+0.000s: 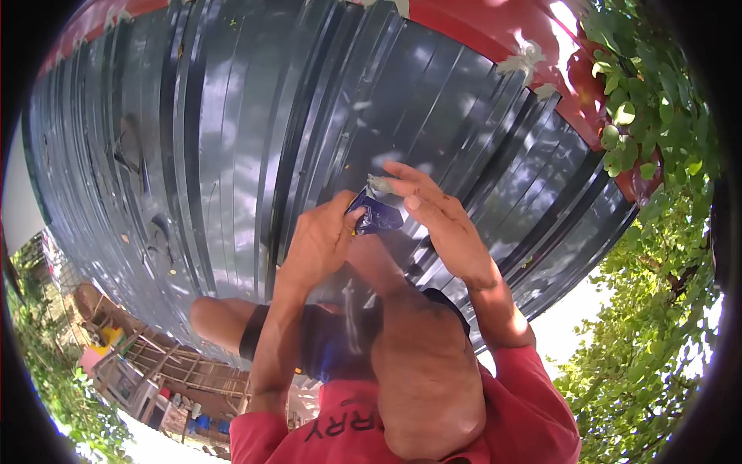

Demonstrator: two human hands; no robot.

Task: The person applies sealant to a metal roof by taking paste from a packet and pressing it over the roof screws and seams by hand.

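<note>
My left hand (321,236) is closed around a dark blue packet (377,216) with pale lettering and a little yellow at its edge. A dab of grey paste (379,184) shows at the packet's upper end, against the fingertips of my right hand (440,213). The fingers of that hand are stretched out and apart, just right of the packet. I cannot tell whether the paste sits on the fingers or on the packet. Both hands are above my bent legs, over a dark ribbed metal roof (239,131).
Red ridge flashing (479,27) with whitish sealant blobs (525,62) borders the roof's upper edge. Dark scraps (127,155) lie on the left panels. Leafy branches (626,116) overhang the right edge. Below left, wooden framing (154,363) stands on the ground.
</note>
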